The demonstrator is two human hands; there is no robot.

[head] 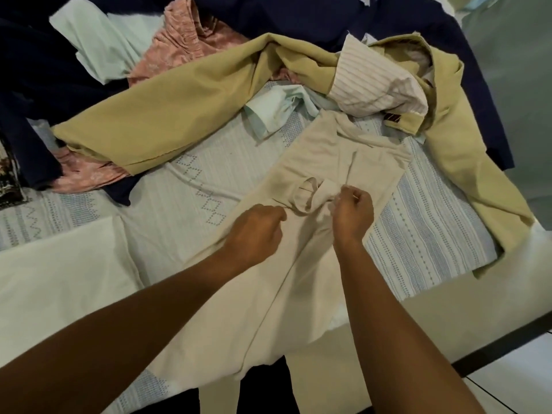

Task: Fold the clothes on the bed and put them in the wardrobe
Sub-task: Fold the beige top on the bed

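Note:
A cream garment (334,156) lies spread across the bed (191,186), its lower part hanging over the near edge. My left hand (257,231) grips a bunch of its cloth at the middle. My right hand (354,212) pinches the same garment just to the right, beside a looped cuff or band (307,194). Behind it sprawl tan trousers (167,115) with a striped pocket lining (376,85) turned out.
Heaped at the back are a pink garment (185,46), a mint shirt (98,46) and dark navy clothes (38,94). A pale sheet (56,282) covers the near left. The bed's edge runs along the right, with tiled floor (513,380) beyond.

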